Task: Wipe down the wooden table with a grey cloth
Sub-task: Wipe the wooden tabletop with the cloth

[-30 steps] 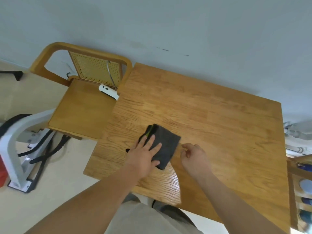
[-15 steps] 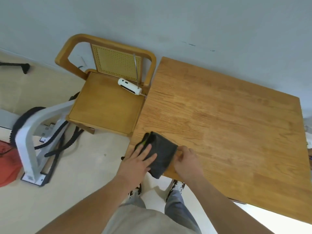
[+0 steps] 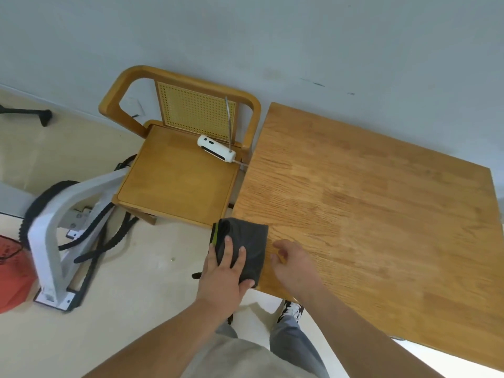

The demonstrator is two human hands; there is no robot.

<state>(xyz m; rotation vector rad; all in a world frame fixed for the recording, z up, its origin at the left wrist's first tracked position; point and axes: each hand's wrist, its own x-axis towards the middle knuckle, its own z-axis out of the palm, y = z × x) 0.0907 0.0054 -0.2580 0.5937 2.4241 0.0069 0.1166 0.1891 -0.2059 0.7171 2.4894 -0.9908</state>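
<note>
A folded dark grey cloth (image 3: 249, 245) with a green edge lies on the near left corner of the wooden table (image 3: 381, 219), partly overhanging the left edge. My left hand (image 3: 225, 274) presses flat on the cloth with straight fingers and the thumb along its near side. My right hand (image 3: 293, 264) hovers over the table just right of the cloth, fingers loosely curled, holding nothing.
A wooden chair (image 3: 177, 170) with a cane back stands left of the table, a white device (image 3: 216, 148) on its seat. A white frame with black cables (image 3: 62, 230) and a red object (image 3: 11, 279) sit on the floor at left. A grey wall runs behind.
The cloth and my left hand have slid to the table's left edge. My right hand has come off the cloth's right side. The view has shifted left.
</note>
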